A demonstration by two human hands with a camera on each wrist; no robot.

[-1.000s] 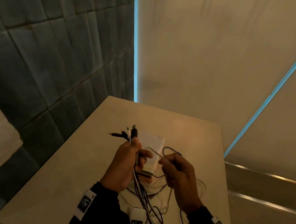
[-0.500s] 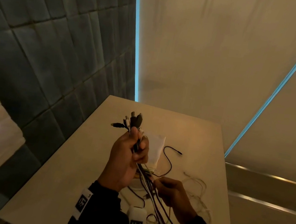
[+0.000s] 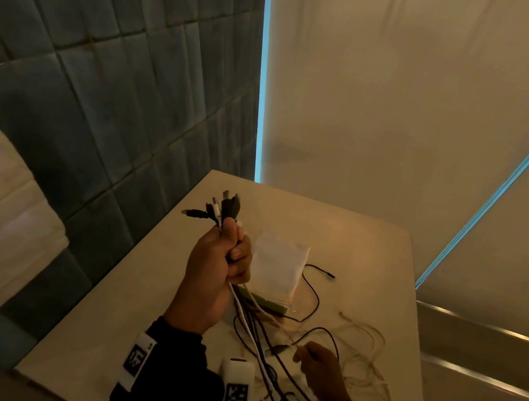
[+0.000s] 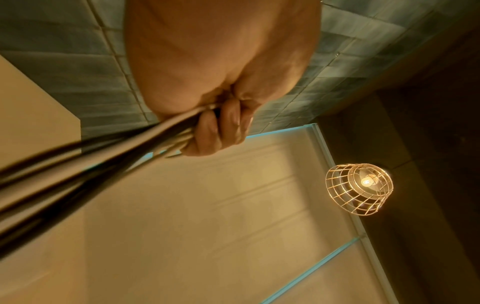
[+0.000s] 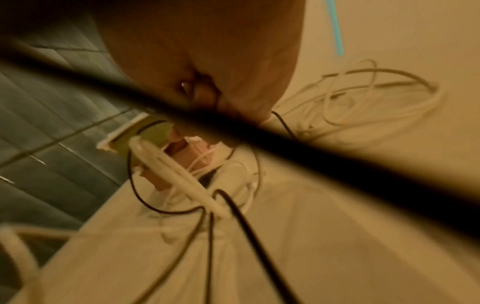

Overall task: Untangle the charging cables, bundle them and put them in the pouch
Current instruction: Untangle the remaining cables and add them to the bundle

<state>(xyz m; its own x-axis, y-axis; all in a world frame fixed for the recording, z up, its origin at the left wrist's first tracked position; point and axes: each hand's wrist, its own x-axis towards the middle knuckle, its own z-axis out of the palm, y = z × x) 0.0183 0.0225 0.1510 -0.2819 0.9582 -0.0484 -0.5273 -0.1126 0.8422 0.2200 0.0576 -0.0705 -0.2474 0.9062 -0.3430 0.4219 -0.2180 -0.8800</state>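
My left hand (image 3: 236,254) is raised above the table and grips a bundle of black and white charging cables (image 3: 256,330). Their plug ends (image 3: 224,209) stick up out of the fist. In the left wrist view the fingers (image 4: 221,127) curl round the strands (image 4: 78,164). Low near the table's front, my right hand (image 3: 301,350) pinches a thin black cable (image 3: 328,333) trailing from the bundle. The white pouch (image 3: 277,264) with a green zip edge lies flat just behind my left hand. In the right wrist view the hand (image 5: 221,92) is blurred behind a black cable (image 5: 285,144).
Loose white cable loops (image 3: 366,358) lie on the beige table (image 3: 370,245) to the right, with a black cable end (image 3: 331,275) beside the pouch. A tiled wall (image 3: 100,87) borders the table's left edge. A cage lamp (image 4: 359,189) hangs overhead.
My left hand has lifted the bundle higher. My right hand has let go near the plugs and slid down the strands towards the front of the table.
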